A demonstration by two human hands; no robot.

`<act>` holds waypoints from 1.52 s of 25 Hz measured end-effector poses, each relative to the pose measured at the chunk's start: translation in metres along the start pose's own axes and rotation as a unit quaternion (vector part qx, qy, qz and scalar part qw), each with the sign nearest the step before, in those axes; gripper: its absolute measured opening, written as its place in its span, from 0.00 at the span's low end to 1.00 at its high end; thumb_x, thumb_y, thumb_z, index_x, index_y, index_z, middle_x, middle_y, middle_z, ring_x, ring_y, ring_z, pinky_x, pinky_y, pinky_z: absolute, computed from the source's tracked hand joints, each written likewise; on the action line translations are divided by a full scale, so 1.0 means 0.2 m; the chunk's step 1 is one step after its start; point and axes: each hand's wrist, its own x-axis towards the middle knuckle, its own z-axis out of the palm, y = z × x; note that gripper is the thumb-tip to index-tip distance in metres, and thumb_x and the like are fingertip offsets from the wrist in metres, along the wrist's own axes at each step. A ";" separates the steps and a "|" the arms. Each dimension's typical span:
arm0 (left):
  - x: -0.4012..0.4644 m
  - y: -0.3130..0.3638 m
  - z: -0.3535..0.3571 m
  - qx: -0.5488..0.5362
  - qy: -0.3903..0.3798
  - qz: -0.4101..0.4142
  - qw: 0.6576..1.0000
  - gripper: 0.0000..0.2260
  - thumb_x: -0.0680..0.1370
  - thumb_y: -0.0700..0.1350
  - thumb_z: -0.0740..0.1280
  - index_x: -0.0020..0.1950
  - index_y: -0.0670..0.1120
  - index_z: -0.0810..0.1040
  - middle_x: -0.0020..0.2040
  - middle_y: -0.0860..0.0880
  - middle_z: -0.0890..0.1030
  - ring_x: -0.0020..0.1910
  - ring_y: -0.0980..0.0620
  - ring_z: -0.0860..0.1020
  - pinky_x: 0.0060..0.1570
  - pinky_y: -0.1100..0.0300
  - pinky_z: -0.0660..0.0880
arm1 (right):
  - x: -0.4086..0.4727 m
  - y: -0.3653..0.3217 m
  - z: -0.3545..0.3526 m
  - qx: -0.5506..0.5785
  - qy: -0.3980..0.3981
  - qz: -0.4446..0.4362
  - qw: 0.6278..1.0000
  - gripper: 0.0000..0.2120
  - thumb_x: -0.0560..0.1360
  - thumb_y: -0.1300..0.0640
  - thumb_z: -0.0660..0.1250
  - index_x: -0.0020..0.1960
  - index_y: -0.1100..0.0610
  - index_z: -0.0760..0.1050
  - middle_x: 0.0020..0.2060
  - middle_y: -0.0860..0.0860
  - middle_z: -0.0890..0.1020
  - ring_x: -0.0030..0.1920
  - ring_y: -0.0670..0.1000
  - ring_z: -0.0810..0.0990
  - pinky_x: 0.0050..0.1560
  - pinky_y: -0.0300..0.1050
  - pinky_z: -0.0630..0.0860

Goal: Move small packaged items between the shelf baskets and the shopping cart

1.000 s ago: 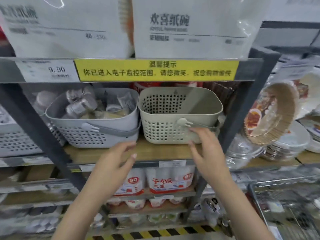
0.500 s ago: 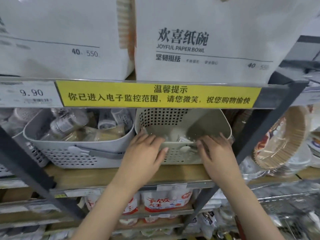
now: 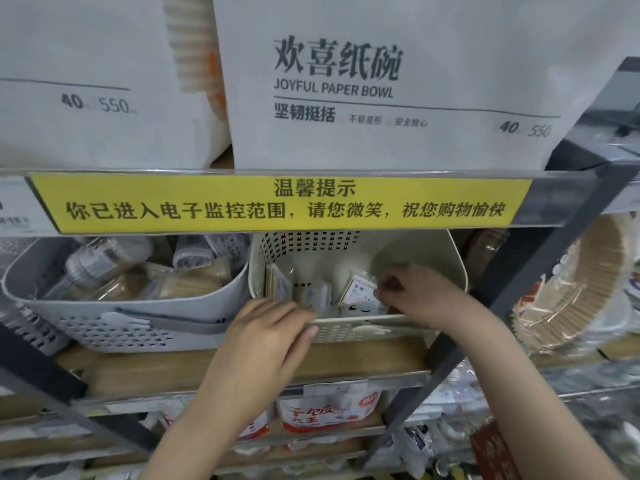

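My left hand (image 3: 266, 327) rests on the front rim of the beige basket (image 3: 453, 271), fingers fairly straight and laid along the rim, thumb against the perforated front wall; its grip is loose and grasps nothing that I can see. My right hand (image 3: 419, 292) reaches over the same rim into the basket, fingers curled down among the small packets (image 3: 360, 292) lying at the bottom. The fingertips sit right at a white packet with a printed label, but I cannot tell whether that grip has closed on it or only touches it. More flat packets stand on edge against the basket's left inner wall.

The beige basket sits on the wooden shelf (image 3: 363, 355), touching the grey basket (image 3: 131, 323) to its left, which is heaped with clear-wrapped goods. A yellow sign (image 3: 280, 202) runs along the shelf edge above both baskets. Over that stand large white bags of paper bowls (image 3: 363, 81). Stacked paper plates (image 3: 568, 292) lean at the right.
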 end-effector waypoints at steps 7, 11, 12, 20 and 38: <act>-0.01 0.00 -0.02 -0.022 -0.006 -0.040 0.999 0.15 0.75 0.46 0.56 0.52 0.51 0.81 0.44 0.58 0.83 0.44 0.55 0.80 0.46 0.63 0.73 | 0.30 -0.03 0.09 -0.104 -0.257 -0.036 0.960 0.28 0.76 0.45 0.65 0.72 0.54 0.65 0.67 0.52 0.71 0.63 0.53 0.74 0.64 0.47 0.71; 0.05 -0.02 -0.06 -0.068 -0.024 -0.071 0.995 0.16 0.76 0.47 0.54 0.57 0.53 0.79 0.49 0.61 0.82 0.47 0.61 0.80 0.44 0.65 0.76 | 0.32 -0.03 0.13 -0.165 -0.272 -0.047 0.947 0.28 0.78 0.44 0.62 0.72 0.57 0.65 0.70 0.53 0.69 0.66 0.55 0.70 0.66 0.50 0.69; 0.09 -0.03 -0.08 -0.082 -0.043 -0.087 0.992 0.16 0.78 0.48 0.54 0.59 0.53 0.78 0.50 0.61 0.82 0.48 0.62 0.79 0.46 0.64 0.77 | 0.32 -0.02 0.13 -0.171 -0.277 -0.044 0.944 0.29 0.77 0.43 0.62 0.72 0.57 0.65 0.70 0.53 0.69 0.67 0.55 0.70 0.67 0.51 0.68; 0.60 -0.15 0.08 -0.028 -0.314 -0.117 0.942 0.17 0.80 0.39 0.61 0.68 0.48 0.71 0.64 0.50 0.76 0.61 0.52 0.74 0.60 0.59 0.71 | 0.30 0.00 0.07 -0.147 -0.251 -0.009 0.957 0.29 0.72 0.42 0.67 0.66 0.60 0.72 0.62 0.55 0.77 0.57 0.55 0.78 0.58 0.48 0.75; 0.73 -0.23 0.30 0.122 -0.531 -0.114 0.831 0.19 0.78 0.49 0.66 0.65 0.41 0.72 0.61 0.44 0.76 0.56 0.45 0.75 0.48 0.56 0.71 | 0.25 0.01 0.02 -0.026 -0.192 0.055 0.980 0.33 0.67 0.56 0.76 0.65 0.62 0.63 0.52 0.54 0.74 0.45 0.52 0.76 0.34 0.41 0.70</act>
